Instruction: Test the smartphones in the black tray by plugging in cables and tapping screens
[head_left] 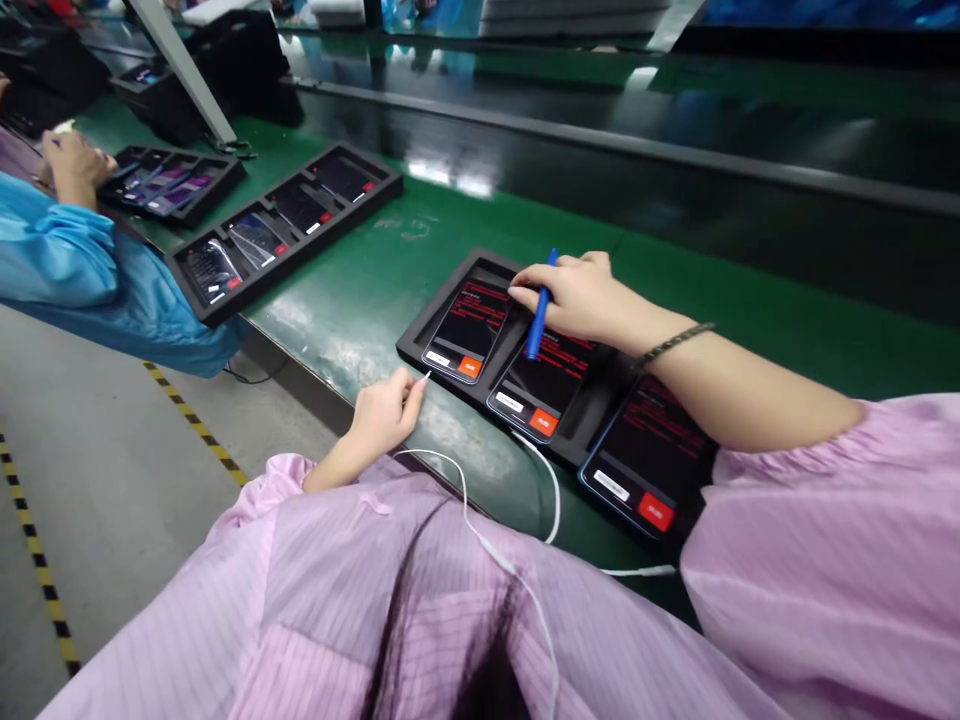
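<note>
A black tray point(411, 343) on the green bench holds three phones with red text on dark screens. My right hand point(577, 297) rests over the left phone point(466, 330) and middle phone point(541, 385), fingers closed on a blue pen point(538, 312). My left hand point(381, 415) is at the bench edge just left of the tray, pinching the plug end of a white cable point(480, 520) that points toward the left phone. The right phone point(645, 465) lies under my forearm.
A second black tray point(289, 255) with several phones lies farther left on the bench. Beyond it a co-worker in a blue sleeve point(67, 265) has a hand at another tray point(169, 185). A dark conveyor point(600, 170) runs behind. Yellow-black floor tape point(37, 560) runs at the left.
</note>
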